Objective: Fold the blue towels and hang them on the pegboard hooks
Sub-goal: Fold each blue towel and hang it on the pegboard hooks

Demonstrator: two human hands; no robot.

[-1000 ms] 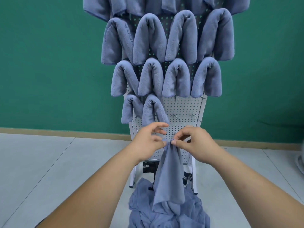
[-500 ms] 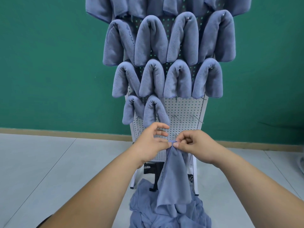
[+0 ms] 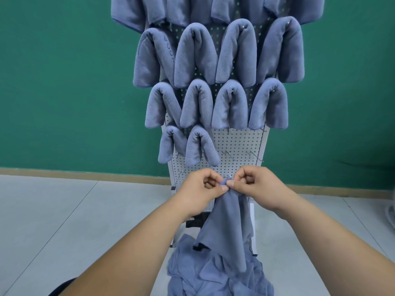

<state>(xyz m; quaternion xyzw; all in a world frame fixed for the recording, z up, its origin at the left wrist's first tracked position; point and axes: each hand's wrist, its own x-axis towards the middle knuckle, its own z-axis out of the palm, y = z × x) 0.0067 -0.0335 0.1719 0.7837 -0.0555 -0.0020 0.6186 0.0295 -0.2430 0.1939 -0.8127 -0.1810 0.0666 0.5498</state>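
While both hands [image 3: 226,185] pinch one towel [image 3: 229,223] corner, we're pre-fold — next we must find its second corner.

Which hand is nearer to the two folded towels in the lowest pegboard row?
Left. Both pinch the loose towel, but the left hand is just below the folded towels; the right hand is below and further right.

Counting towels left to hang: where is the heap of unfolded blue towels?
The crumpled heap of blue towels lies bottom centre in the head view, on the pale floor at the foot of the white pegboard.
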